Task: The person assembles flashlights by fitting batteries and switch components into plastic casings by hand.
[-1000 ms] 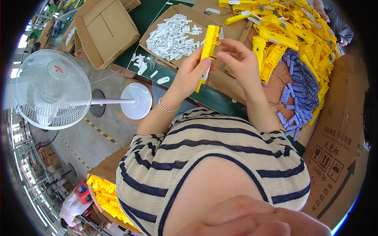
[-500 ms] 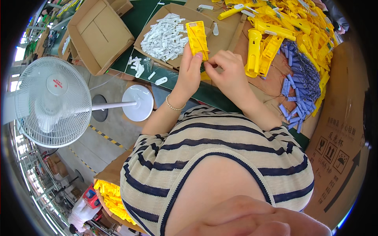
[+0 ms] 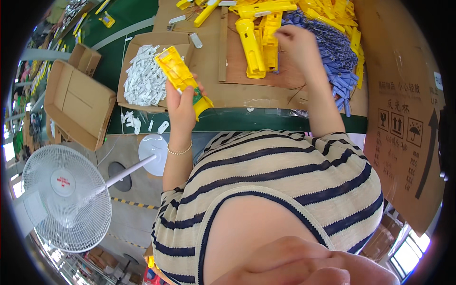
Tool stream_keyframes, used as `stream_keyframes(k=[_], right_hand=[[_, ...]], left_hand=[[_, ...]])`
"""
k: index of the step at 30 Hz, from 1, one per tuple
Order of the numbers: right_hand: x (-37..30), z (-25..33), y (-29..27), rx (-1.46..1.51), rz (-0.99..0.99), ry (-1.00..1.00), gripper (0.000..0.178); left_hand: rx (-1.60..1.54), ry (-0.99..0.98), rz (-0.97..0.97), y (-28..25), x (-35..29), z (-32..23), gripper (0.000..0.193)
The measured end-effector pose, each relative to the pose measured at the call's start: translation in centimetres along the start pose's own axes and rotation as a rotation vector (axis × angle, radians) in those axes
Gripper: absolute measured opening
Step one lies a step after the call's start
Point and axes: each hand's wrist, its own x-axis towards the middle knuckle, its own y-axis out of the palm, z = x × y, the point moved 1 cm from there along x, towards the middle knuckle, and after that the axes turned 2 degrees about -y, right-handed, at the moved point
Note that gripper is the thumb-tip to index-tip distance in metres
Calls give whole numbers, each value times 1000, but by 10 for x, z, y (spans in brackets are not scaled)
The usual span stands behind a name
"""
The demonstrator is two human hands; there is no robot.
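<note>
My left hand [image 3: 182, 105] is wrapped round a long yellow plastic housing half [image 3: 172, 66], tilted, its hollow inside facing up. A small green circuit board [image 3: 196, 95] shows in it beside my thumb. Over the yellow parts at the right, my right hand [image 3: 304, 50] is bent, its fingers drawn together at the edge of a hollow yellow housing [image 3: 271, 47]. Whatever lies between those fingertips is too small to make out. Beside that housing rests another yellow housing [image 3: 250, 45] with a rounded head. Blue cylindrical cells [image 3: 344, 85] with dark wires are heaped right of my right hand.
A cardboard tray of small white plastic pieces [image 3: 145, 80] stands left of centre, a few loose ones at the green table edge [image 3: 228, 121]. An empty carton [image 3: 78, 104] and a white fan [image 3: 66, 197] are at left. A tall cardboard box [image 3: 399, 118] borders the right side.
My right hand has left the housing in my left hand and moved right to the yellow parts. My left hand has tilted its housing leftward. The whole view has turned.
</note>
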Motion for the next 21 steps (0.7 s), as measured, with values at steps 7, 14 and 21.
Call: stream_keyframes(k=[7, 14, 21], right_hand=[[15, -85, -3, -566, 140, 253, 27], [2, -56, -7, -192, -50, 172, 35], [-29, 62, 24, 888, 224, 141, 24]], left_hand=[[-6, -64, 34, 7, 0, 4, 41], [26, -67, 20, 4, -3, 1, 37], [89, -35, 60, 8, -3, 9, 38]])
